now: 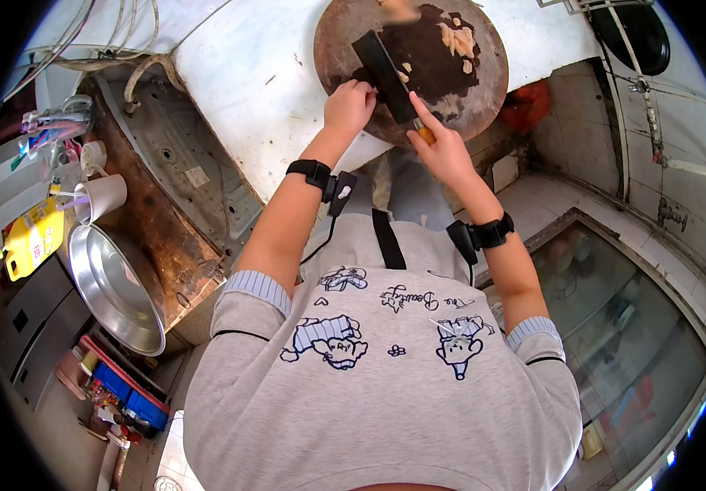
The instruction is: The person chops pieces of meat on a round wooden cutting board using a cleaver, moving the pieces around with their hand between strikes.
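Note:
My right hand (443, 147) grips the yellowish handle of a dark-bladed cleaver (386, 77), with the index finger stretched along the blade's base. The blade slants over a round wooden chopping board (485, 101) with a wet dark patch. My left hand (350, 107) is at the board's near left edge, its fingertips curled close beside the blade; whether they pinch something is hidden. Pale strips of what looks like raw meat (458, 42) lie at the board's far right, and small bits (403, 77) lie beside the cleaver. A larger pale piece (399, 11) is blurred at the top edge.
The board stands on a white tabletop (236, 80). To the left are a metal sink (168, 135), a steel basin (116, 288), a white mug (104, 196) and a yellow jug (35, 236). A glass-topped cabinet (629, 319) is low on the right, near wall pipes (650, 116).

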Demonstrator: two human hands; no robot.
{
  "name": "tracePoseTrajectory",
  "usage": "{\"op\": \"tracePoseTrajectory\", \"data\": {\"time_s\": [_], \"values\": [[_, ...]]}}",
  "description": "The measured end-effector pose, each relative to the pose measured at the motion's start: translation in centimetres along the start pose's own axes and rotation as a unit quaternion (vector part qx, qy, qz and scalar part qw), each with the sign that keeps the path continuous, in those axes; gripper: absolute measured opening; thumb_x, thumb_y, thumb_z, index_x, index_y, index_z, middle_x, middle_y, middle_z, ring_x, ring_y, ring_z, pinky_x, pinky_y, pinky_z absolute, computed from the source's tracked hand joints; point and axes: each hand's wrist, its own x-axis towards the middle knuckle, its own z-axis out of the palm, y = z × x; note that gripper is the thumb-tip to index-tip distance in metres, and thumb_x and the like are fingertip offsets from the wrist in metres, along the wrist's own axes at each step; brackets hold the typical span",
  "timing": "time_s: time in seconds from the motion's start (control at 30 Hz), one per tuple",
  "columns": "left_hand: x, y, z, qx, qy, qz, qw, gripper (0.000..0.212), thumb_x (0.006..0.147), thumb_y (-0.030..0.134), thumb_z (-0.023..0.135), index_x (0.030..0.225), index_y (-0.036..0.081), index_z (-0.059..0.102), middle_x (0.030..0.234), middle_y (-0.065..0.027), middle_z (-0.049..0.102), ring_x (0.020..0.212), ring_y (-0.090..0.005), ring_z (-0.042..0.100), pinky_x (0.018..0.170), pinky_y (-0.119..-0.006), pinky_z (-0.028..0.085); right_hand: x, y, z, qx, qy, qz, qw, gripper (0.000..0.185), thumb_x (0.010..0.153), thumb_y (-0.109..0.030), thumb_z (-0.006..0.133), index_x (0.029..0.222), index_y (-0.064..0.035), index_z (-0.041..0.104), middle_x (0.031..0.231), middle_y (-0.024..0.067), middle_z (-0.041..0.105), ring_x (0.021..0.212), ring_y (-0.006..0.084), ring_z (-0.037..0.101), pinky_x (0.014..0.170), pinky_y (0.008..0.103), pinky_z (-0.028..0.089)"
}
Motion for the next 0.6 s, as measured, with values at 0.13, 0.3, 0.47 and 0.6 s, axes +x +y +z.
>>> {"op": "tracePoseTrajectory", "data": {"time_s": [0.13,0.3,0.47,0.6], "values": [[0.3,0.0,0.2,0.022,-0.005,0.006,1.000,0.007,0.077,0.015,0.064,0.078,0.007,0.064,0.080,-0.0088,0.063,0.080,-0.0291,0.062,0.068,-0.040,0.052,-0.1,-0.3,-0.1,-0.029,-0.005,-0.005,1.000,0.067,0.085,-0.017,0.061,0.143,-0.0355,0.033,0.070,0.0205,0.061,0.068,0.0417,0.060,0.062,0.0459,0.048],[0.6,0.0,0.5,0.019,0.005,0.009,1.000,0.008,0.077,0.014,0.064,0.077,0.007,0.064,0.079,-0.0099,0.063,0.078,-0.0302,0.062,0.066,-0.041,0.051,-1.5,-0.4,-0.3,-0.050,-0.015,0.017,0.998,0.068,0.086,-0.016,0.060,0.144,-0.0354,0.031,0.071,0.0204,0.062,0.069,0.0426,0.060,0.063,0.0474,0.048],[0.7,-0.1,0.6,0.019,-0.016,0.007,1.000,0.009,0.077,0.015,0.064,0.077,0.006,0.064,0.079,-0.0103,0.063,0.075,-0.0316,0.062,0.065,-0.042,0.050,-2.9,-0.2,-0.3,-0.044,-0.016,0.024,0.999,0.070,0.085,-0.016,0.060,0.145,-0.0339,0.028,0.071,0.0199,0.062,0.068,0.0426,0.060,0.063,0.0482,0.048],[1.1,-0.2,0.5,-0.017,-0.049,-0.003,0.999,0.010,0.077,0.015,0.063,0.080,0.005,0.064,0.080,-0.0115,0.062,0.077,-0.0334,0.061,0.066,-0.043,0.050,-1.0,-1.0,0.7,-0.075,-0.008,0.022,0.997,0.071,0.086,-0.016,0.058,0.146,-0.0331,0.025,0.072,0.0203,0.063,0.067,0.0419,0.060,0.063,0.0494,0.048]]}}
